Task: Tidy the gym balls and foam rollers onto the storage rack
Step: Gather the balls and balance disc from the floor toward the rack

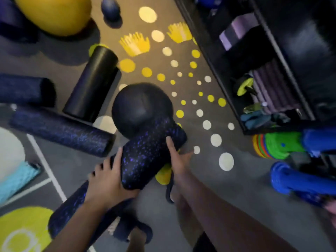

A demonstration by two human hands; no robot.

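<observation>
Speckled blue-black foam fills both your hands. The foam roller is off the floor, held low over its middle, just in front of the black ball, which it partly hides. Whether the two touch cannot be told. Your left hand cups the near end, with the fingers spread and bent round its curve. Your right hand grips the far end, fingers curled over the top. Neither hand is free. The roller's long axis runs on a slant from near left to far right, and its far end aims towards the lower front edge of the rack, which stands along the floor's right side. By my reading you are at the lift-and-carry step for this one piece, with most of the tidying not yet done: a long roller, a black roller and a yellow ball sit on the floor towards its left edge and far left corner. The next move, I judge, calls for a turn to your right with both grips kept. You would then swing the axis until it runs along a shelf, since end-on the roller would likely stick out past the rack's front edge. The view is smeared, so how much shelf room is free is hard to read.
</observation>
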